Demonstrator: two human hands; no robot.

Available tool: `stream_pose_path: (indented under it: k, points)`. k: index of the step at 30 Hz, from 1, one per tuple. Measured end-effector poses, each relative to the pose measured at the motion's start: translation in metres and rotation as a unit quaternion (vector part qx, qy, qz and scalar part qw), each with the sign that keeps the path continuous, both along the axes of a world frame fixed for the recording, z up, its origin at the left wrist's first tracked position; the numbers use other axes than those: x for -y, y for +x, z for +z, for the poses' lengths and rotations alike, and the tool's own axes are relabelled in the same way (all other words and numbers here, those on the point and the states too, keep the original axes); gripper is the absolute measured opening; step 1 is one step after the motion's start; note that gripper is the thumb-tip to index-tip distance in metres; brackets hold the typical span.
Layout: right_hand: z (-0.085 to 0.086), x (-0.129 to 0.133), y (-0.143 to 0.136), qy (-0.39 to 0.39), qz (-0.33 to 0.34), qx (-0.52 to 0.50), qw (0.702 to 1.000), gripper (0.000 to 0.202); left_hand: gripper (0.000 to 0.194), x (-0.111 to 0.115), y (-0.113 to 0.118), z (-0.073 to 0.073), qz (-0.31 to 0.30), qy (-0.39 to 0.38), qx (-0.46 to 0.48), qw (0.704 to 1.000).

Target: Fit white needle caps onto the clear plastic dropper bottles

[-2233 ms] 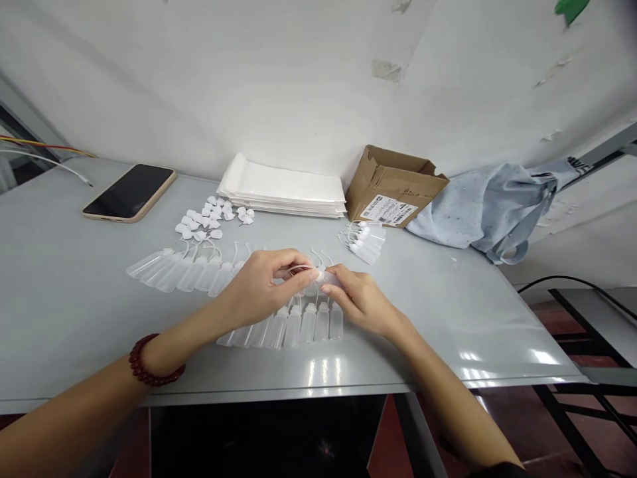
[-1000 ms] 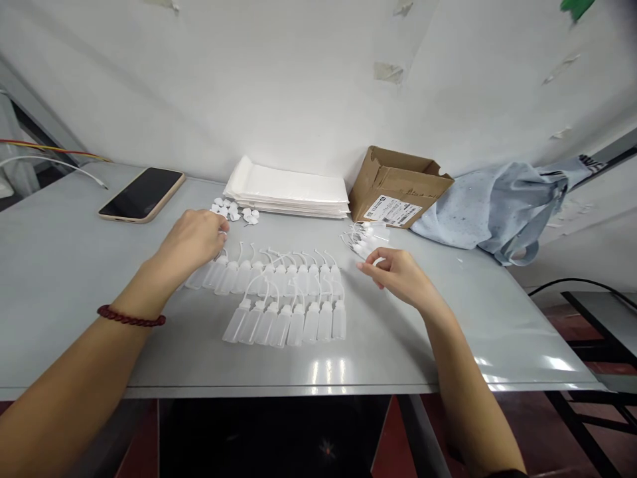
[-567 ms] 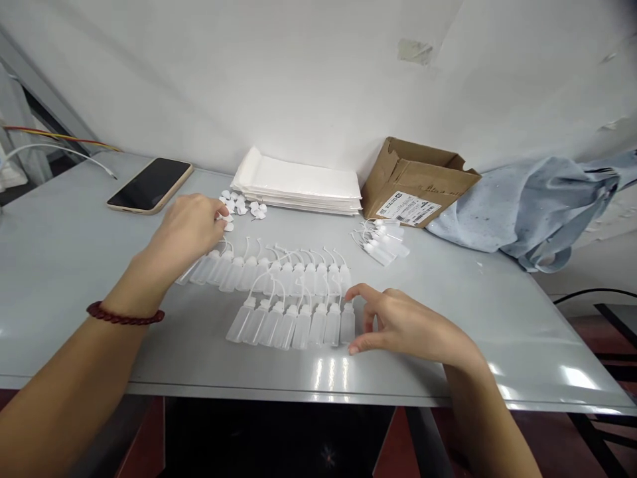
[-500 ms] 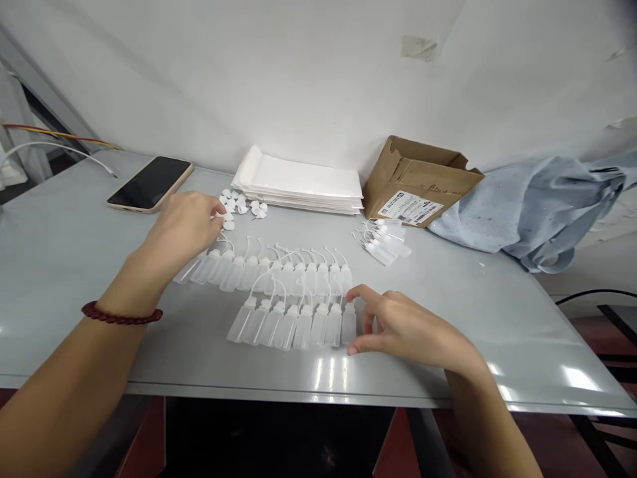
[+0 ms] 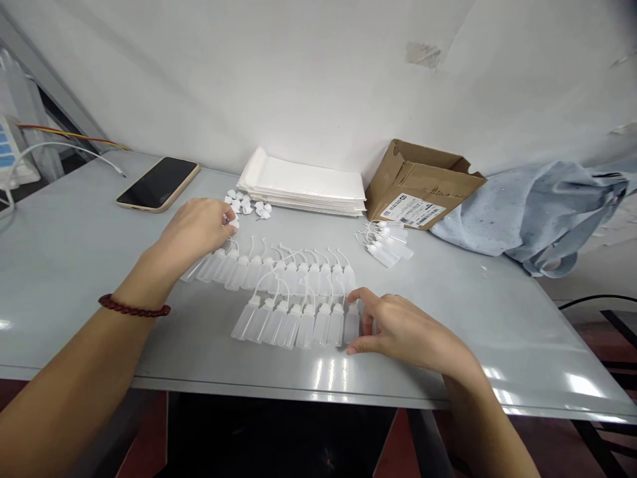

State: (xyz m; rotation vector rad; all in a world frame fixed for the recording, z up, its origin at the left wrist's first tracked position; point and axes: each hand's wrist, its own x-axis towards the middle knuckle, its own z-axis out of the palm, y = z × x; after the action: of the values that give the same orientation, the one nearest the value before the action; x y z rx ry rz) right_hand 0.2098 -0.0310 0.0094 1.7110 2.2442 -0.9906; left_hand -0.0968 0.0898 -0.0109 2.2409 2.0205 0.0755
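Squeeze bottles (image 5: 305,326) lie in two rows mid-table; loose white caps (image 5: 245,201) and a bottle cluster (image 5: 385,252) by the cardboard box (image 5: 432,187) remain outside them. Right hand (image 5: 415,333): thumb and forefinger parted around the front row's end bottle (image 5: 351,326); contact unclear. Left hand (image 5: 193,229): fingertips together at the caps; pinch unconfirmed, back-row end partly hidden.

The left hand (image 5: 196,229) partly hides white caps (image 5: 234,224); the right edge crops blue cloth (image 5: 532,202).
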Motion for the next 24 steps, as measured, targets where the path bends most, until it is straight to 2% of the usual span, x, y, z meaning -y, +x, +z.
stream_pose_path:
  k: [7, 17, 21, 24]
  points:
    - [-0.004, 0.002, 0.001, 0.012, 0.009, 0.014, 1.0, 0.055, 0.031, -0.005, 0.001, -0.011, -0.012, 0.027, -0.004, 1.0]
    - [-0.009, 0.002, 0.005, 0.031, -0.013, 0.004, 0.999, 0.03, 0.034, 0.002, 0.012, -0.005, -0.024, 0.092, 0.033, 0.995]
    - [-0.003, 0.001, 0.005, 0.033, -0.012, 0.019, 0.999, 0.038, 0.033, 0.006, 0.014, -0.005, -0.024, 0.107, 0.04, 0.993]
    - [0.0, 0.002, 0.002, 0.07, -0.018, 0.044, 0.996, 0.046, 0.033, 0.008, 0.015, -0.002, -0.031, 0.098, 0.044, 0.994]
